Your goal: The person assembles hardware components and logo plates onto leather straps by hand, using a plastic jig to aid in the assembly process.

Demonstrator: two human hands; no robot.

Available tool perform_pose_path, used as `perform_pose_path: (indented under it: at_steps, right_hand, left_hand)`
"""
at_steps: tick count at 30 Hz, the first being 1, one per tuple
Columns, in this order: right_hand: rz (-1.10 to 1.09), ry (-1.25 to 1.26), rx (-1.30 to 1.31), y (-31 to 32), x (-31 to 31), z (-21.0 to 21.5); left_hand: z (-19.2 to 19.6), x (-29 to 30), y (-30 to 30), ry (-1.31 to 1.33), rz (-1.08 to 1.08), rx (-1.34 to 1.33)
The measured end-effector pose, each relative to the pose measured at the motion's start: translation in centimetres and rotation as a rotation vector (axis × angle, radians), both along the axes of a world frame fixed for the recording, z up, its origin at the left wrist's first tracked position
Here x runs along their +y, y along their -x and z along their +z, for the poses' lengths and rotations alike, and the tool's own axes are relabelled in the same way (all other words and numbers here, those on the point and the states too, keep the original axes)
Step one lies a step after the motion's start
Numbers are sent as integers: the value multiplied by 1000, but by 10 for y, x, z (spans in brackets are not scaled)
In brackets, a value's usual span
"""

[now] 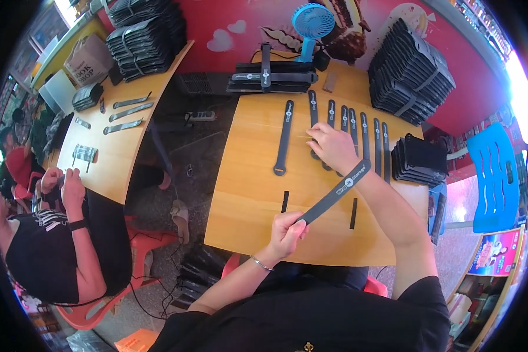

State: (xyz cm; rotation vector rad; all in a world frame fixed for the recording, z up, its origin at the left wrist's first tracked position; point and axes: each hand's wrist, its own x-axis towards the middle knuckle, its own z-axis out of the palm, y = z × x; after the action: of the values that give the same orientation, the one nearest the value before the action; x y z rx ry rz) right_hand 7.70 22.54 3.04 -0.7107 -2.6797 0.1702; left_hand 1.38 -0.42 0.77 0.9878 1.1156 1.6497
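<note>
My left hand (287,234), a bangle on its wrist, grips the lower end of a dark grey strap (337,190) with pale print. The strap slants up to the right, its rounded far end overlapping my right wrist in view. Over the middle of the table, my right hand (332,146) has its fingers drawn together; whatever is between them is too small to make out. Beneath and around it lies a row of similar straps (364,132), partly covered by the hand. Further left lies a single strap (284,138) with a slotted end. Two short black strips (353,213) (285,202) rest nearer me.
Bundled black stacks (413,70) stand at the back right, a smaller black stack (419,159) at the right edge. A strapped bundle (270,79) and a blue fan (312,26) are at the back. Left, a person (53,234) works at another table (111,176). A blue chair (491,176) stands right.
</note>
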Motion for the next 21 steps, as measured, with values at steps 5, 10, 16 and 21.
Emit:
perform_pose_path:
  at_steps: [5, 10, 16, 21]
  right_hand:
    - [-111, 59, 41, -4, 2, 1]
    - [-128, 115, -47, -15, 9, 3]
    - [-102, 135, -7, -17, -2, 7]
    - [-63, 115, -42, -14, -7, 12]
  left_hand:
    - [-1, 0, 0, 3, 7, -9]
    - [0, 0, 0, 18, 3, -20]
    - [1, 3, -2, -16, 28, -5]
    - [-1, 0, 0, -21, 18, -38]
